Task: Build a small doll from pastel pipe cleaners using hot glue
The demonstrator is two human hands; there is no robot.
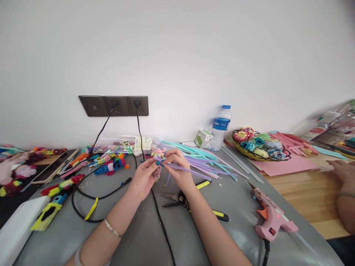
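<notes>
My left hand (146,174) and my right hand (177,167) meet above the grey table, fingertips pinched together. Between them they grip a purple pipe cleaner (191,170), whose straight end sticks out to the right past my right hand. Its worked part near the fingertips is small and partly covered by my fingers. Behind my right hand lies a loose spread of purple, pink and turquoise pipe cleaners (206,157). Under my right wrist rest pliers (181,198) with yellow-and-black handles, their jaws pointing left.
A pink glue gun (273,218) lies at the right, near a basket of fabric-like flowers (260,145). A water bottle (221,127) stands by the wall. Black cables (159,210) cross the table. Colourful pipe-cleaner pieces (111,164) lie left. Another person's hand (342,171) is at far right.
</notes>
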